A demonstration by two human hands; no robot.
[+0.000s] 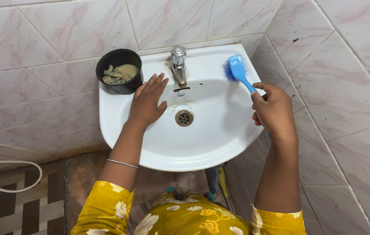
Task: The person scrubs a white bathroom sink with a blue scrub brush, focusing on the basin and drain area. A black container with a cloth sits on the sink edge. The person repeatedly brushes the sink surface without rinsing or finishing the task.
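While you look down from the head camera, your right hand is curled tight around the handle of a blue brush, its bristle head resting up on the back right rim of the white sink. Your left hand lies open, fingers spread flat inside the basin, just left of the metal tap and above the drain. A black tub of murky scraps sits on the sink's back left corner.

Short yellow sleeves printed with white and orange flowers clothe both arms; at nine o'clock, a thin silver bangle circles the left wrist.
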